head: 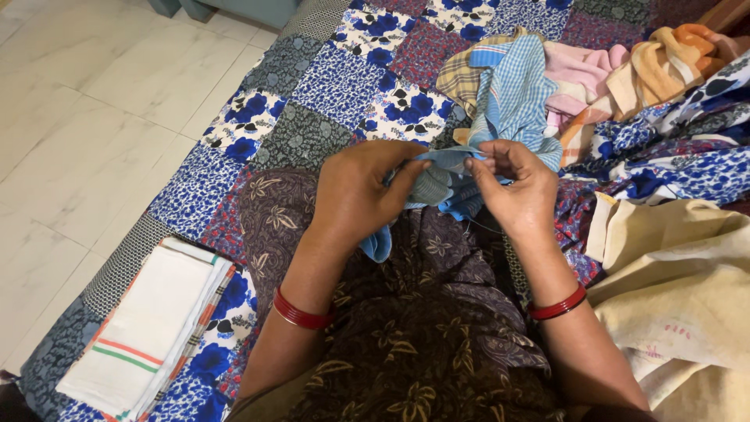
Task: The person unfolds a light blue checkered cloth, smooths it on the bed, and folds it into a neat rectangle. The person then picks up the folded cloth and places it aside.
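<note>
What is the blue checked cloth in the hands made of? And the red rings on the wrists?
The light blue checked cloth looks like thin woven cotton: matte, soft, bunching into small folds where the left hand and right hand pinch it. The red bangle on the left wrist and the red bangle on the right wrist look hard and glossy, perhaps glass or plastic; the shine alone cannot settle which.
</note>
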